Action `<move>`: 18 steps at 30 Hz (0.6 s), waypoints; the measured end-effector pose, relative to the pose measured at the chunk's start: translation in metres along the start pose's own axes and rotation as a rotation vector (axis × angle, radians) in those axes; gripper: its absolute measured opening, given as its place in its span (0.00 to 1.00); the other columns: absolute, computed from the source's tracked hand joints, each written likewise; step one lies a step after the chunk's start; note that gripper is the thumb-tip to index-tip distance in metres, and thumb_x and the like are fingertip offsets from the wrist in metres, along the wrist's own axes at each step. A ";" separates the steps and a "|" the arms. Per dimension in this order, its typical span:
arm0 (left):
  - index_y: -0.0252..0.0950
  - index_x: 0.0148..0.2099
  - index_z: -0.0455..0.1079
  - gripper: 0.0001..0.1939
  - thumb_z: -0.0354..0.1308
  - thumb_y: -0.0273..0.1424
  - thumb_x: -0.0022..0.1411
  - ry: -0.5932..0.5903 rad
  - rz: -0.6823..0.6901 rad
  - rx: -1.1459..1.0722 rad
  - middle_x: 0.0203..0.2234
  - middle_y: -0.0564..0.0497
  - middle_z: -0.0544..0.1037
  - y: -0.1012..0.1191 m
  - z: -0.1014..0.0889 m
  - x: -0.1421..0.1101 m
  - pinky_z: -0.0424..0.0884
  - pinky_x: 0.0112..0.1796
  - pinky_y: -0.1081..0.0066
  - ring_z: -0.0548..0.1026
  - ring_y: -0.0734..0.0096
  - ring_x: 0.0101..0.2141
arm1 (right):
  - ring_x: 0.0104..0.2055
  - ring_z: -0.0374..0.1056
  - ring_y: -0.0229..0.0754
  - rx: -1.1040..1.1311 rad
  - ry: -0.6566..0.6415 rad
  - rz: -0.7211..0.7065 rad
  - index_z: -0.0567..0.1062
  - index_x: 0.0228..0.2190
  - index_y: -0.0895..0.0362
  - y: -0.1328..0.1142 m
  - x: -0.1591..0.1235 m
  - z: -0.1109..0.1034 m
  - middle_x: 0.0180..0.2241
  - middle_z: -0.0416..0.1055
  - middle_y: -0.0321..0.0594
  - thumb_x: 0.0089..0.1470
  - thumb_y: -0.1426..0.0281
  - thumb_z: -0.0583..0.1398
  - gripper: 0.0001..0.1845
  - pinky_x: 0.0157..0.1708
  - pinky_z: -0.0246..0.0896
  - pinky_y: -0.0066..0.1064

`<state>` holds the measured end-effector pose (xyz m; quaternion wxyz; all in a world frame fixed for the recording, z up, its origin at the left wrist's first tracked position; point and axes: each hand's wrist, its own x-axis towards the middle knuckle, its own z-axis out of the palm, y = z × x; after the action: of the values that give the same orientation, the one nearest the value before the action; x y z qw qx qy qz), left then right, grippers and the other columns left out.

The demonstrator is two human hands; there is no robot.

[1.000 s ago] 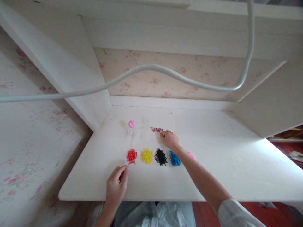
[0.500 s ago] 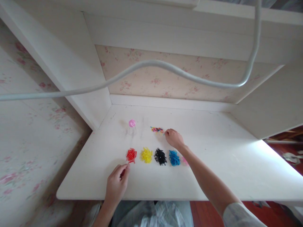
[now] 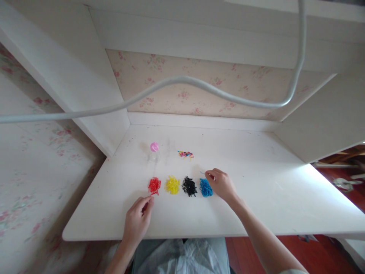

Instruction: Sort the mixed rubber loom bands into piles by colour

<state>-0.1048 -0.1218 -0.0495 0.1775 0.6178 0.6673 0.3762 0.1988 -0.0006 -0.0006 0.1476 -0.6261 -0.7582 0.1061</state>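
In my right hand (image 3: 221, 183) a small blue rubber band (image 3: 202, 172) is pinched, its end sticking out to the left of the fingertips. That hand hovers just above and right of the blue rubber band pile (image 3: 206, 187). My left hand (image 3: 138, 216) rests with thumb and finger pressed together at the lower edge of the red pile (image 3: 154, 185); what is between them I cannot make out. A yellow pile (image 3: 172, 185) and a black pile (image 3: 189, 186) lie between the red and blue ones. Farther back is a small mixed-colour heap (image 3: 186, 154). The pink pile is hidden behind my right hand.
A clear little container with a pink lid (image 3: 154, 147) stands at the back left of the white desk (image 3: 256, 198). A pale cable (image 3: 182, 80) hangs across the view above the desk. Side panels (image 3: 85, 91) close in the desk left and right.
My right hand has drawn back from the mixed heap toward the blue pile, carrying a blue rubber band. My left hand has stayed by the red pile. The camera has shifted slightly.
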 end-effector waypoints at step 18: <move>0.38 0.37 0.72 0.14 0.46 0.36 0.64 -0.241 0.189 0.106 0.31 0.50 0.77 0.077 0.022 0.053 0.68 0.35 0.72 0.73 0.72 0.30 | 0.22 0.61 0.34 0.308 0.238 0.199 0.78 0.31 0.53 0.042 -0.074 0.004 0.23 0.69 0.35 0.58 0.55 0.50 0.22 0.25 0.53 0.24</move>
<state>-0.0457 -0.0685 0.0038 0.1871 0.7270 0.5989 0.2789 0.2488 -0.0648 -0.0259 0.3189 -0.6761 -0.6447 0.1598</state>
